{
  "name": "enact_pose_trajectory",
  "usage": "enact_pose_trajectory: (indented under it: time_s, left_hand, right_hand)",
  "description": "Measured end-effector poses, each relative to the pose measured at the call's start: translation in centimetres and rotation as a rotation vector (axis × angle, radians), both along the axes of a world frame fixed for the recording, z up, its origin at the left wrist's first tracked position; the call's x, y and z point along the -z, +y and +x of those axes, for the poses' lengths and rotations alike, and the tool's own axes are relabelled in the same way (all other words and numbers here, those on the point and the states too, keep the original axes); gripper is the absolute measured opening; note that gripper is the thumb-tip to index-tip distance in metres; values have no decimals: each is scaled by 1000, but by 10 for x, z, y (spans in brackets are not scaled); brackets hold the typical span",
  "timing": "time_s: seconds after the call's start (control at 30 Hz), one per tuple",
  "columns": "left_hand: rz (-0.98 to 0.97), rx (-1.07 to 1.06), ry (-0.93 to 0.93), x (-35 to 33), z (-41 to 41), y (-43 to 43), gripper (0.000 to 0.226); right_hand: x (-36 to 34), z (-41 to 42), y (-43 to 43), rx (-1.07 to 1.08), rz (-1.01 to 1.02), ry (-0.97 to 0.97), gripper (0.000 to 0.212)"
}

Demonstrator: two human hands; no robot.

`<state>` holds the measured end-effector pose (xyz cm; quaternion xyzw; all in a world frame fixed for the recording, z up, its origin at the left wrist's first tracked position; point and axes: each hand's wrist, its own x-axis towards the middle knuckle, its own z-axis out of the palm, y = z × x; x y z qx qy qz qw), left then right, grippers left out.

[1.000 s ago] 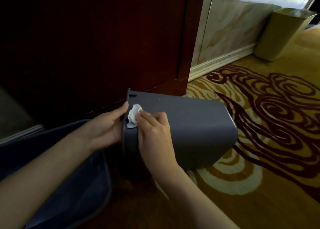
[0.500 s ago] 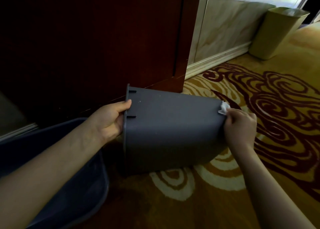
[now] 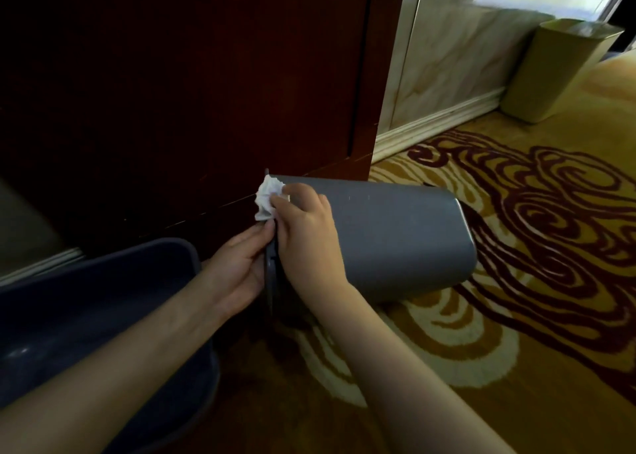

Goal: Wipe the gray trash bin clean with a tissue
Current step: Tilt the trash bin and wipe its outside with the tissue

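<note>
The gray trash bin (image 3: 395, 233) lies on its side on the patterned carpet, its rim to the left and its base to the right. My left hand (image 3: 237, 264) grips the rim at the open end. My right hand (image 3: 306, 233) rests on the bin's upper side near the rim and pinches a crumpled white tissue (image 3: 268, 197) against the top edge of the rim. The bin's inside is hidden from view.
A dark blue container (image 3: 103, 316) sits at the lower left under my left forearm. Dark red wooden furniture (image 3: 192, 85) stands right behind the bin. An olive-yellow bin (image 3: 557, 71) stands at the far right by the marble wall.
My right hand slid the tissue from the bin's base end back along the side to the rim. My left hand kept its hold on the rim.
</note>
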<state>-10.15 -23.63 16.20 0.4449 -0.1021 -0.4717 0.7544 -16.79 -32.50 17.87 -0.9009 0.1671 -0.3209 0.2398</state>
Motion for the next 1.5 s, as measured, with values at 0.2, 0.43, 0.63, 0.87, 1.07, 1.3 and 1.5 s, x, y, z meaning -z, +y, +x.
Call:
enact_pose_trajectory:
  time_s: [0.2,0.43,0.63,0.87,1.07,1.3,1.5]
  left_hand:
    - [28,15,3,3,-3,1,40]
    - [52,31,23,5,-4,4,36]
    - [57,58,41,3,-5,6,41]
    - [87,26,36,-1,-1,-4,31]
    - [123,-12,25,0,2,-10,35]
    - [133,6,-11,-2,11,-7,23]
    - [144,137,2,-3,10,9,35]
  right_hand:
    - [13,-18,-23,76,-124,3,26]
    - [31,-63,-107,496,-50,45,25]
    - [31,-88,-141,689,176,-23,24]
    - [17,-45,-10,217,-68,-83,17]
    - [57,-51,7,251,-144,-112,12]
    - [78,-96,-91,597,-83,-56,21]
    - [60,-109,-136,769,91,-104,13]
